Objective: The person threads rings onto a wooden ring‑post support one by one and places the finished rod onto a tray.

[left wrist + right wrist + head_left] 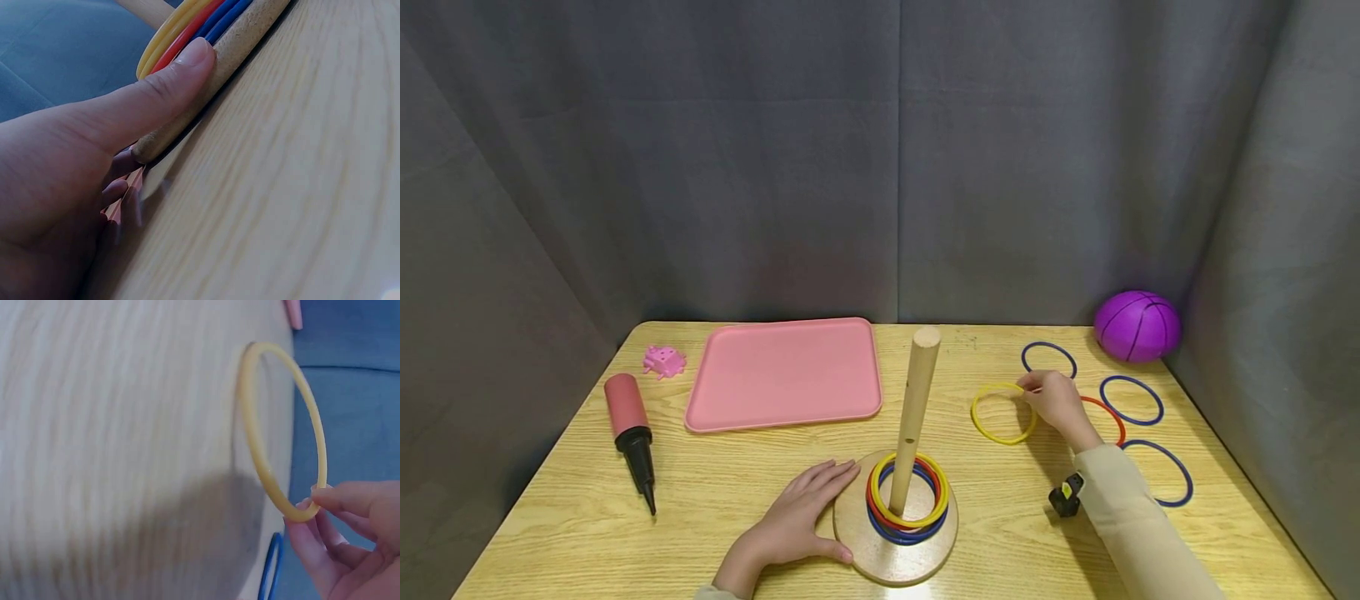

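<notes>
Meanwhile the left hand (797, 517) lies flat, thumb against the base (895, 533), steadying the peg (913, 417); the right hand (1056, 400) pinches the yellow ring (1000, 414) on the table (737, 483) right of it

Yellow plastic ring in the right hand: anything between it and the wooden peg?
Only bare tabletop separates the yellow plastic ring from the wooden peg, in the head view.

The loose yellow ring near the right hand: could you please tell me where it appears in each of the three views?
Head: the yellow ring lies right of centre on the table, its far-right edge pinched by the right hand.
Left wrist: not in view; only stacked rings on the base show.
Right wrist: centre right, pinched at its lower end.
Shared landmark: the pale wooden table.
</notes>
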`<state>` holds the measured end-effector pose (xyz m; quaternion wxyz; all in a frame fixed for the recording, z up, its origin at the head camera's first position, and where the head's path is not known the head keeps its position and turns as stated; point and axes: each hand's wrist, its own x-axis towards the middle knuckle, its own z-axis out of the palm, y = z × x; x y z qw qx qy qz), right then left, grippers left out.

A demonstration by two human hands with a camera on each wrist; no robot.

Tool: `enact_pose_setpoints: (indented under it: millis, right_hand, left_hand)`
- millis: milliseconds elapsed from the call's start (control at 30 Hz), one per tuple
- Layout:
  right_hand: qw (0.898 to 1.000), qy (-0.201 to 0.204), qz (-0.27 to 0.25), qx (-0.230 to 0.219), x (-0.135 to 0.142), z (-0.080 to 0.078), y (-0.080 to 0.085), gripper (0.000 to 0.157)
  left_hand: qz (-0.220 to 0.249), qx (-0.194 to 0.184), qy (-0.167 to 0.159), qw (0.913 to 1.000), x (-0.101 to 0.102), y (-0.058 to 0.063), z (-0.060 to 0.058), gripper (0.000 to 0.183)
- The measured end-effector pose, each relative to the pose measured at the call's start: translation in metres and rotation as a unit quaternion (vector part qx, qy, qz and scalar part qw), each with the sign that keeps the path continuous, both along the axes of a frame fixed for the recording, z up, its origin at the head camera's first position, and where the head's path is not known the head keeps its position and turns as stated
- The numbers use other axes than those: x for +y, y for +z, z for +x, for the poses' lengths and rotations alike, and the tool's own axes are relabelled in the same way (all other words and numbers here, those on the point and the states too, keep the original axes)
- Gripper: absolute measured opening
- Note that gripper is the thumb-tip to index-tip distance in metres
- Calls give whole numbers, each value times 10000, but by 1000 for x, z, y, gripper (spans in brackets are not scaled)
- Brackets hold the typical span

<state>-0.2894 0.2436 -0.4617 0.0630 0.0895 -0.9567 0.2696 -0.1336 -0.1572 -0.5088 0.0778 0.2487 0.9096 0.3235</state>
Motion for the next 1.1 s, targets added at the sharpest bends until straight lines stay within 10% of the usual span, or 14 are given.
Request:
enact_pose_setpoints:
  millis: [433, 833, 1100]
  right_hand:
    - [9769, 35, -1920, -937, -20, 16, 45, 29]
    - [9324, 609, -3345, -1228, -38, 41, 94, 40]
    - [8879, 1297, -4248, -1196, -47, 57, 120, 16]
  left_hand:
    - [-7, 21, 2, 10000, -1, -2, 0, 108]
    - [3, 37, -15, 10000, 0, 0, 0, 108]
    - [-6, 82, -18, 10000, -1, -2, -1, 108]
